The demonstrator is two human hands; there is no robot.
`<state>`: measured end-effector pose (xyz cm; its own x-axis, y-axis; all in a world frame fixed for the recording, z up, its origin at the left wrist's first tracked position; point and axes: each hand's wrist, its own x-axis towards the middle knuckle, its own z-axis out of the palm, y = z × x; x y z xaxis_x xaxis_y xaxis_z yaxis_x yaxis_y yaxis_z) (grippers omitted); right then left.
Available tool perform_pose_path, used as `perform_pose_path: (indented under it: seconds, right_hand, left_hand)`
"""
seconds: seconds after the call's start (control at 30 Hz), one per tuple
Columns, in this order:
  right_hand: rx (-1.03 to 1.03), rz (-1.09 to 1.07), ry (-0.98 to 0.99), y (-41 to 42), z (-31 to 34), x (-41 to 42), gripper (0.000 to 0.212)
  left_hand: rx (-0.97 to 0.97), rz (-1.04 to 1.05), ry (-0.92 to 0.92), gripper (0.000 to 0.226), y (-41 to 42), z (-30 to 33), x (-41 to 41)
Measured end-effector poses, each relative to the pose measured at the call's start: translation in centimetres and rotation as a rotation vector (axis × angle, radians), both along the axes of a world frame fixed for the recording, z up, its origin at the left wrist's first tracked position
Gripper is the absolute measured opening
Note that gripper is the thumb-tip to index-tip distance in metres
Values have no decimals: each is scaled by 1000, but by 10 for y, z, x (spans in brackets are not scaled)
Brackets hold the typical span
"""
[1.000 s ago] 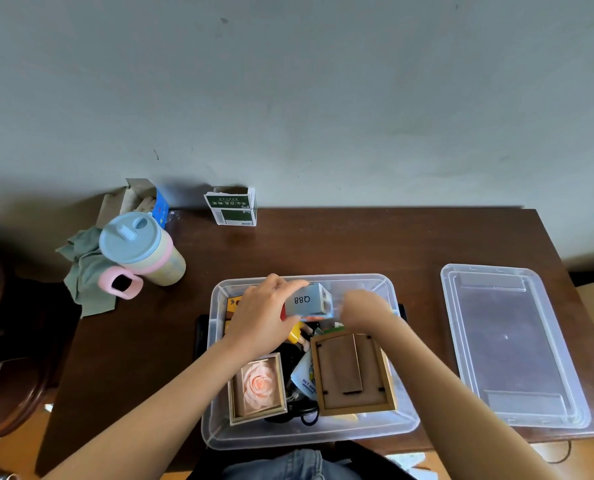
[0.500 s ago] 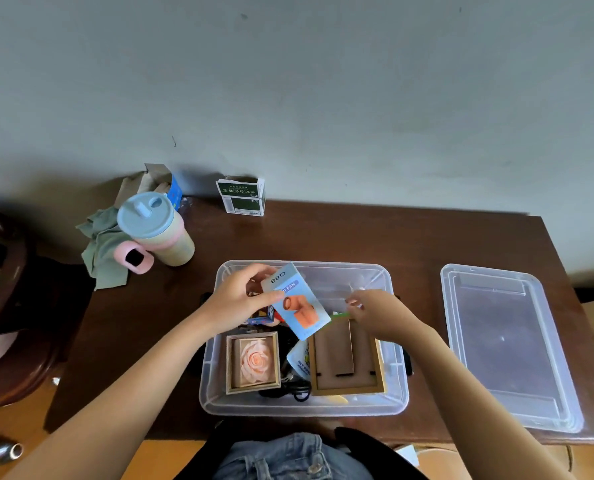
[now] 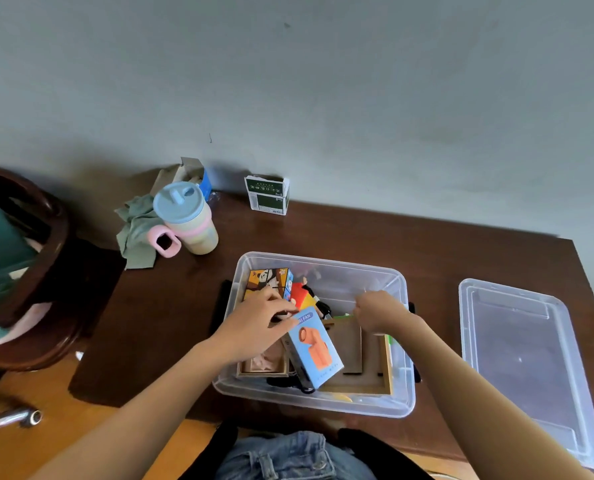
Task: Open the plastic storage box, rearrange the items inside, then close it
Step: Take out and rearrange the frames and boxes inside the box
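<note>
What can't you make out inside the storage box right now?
- Rose frame, head view: mostly hidden under the left hand.
- What the right hand grips: its curled fingers face away.
- Items beneath the mini fan box and wooden frame: covered.
- Small print on the fan box: too small.

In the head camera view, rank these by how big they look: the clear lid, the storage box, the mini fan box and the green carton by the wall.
1. Clear lid and storage box: look alike in size, not ranked.
2. Mini fan box.
3. Green carton, though it sits farther from the camera, so this is unsure.
</note>
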<state>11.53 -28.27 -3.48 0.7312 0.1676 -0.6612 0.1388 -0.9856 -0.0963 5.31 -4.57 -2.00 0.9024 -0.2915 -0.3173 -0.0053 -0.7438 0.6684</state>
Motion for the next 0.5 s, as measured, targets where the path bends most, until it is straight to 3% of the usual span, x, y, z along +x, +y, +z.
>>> perform_pose_path:
  seconds: [0.17,0.33,0.43,0.5]
  right_hand:
    - [-32,-17,92,2,-5,5,31]
    - [85,-153,176,7,-2,10,39]
    - [156,-200,192,3,5,10,42]
    - [193,-232,213,-2,9,10,33]
  left_hand:
    - [-11,-16,-61,28,-18,3,0]
    - [-51,-20,-22,15,-38,4,12]
    - [3,-14,25,18,-52,5,24]
    - [40,-94,23,27,-61,5,30]
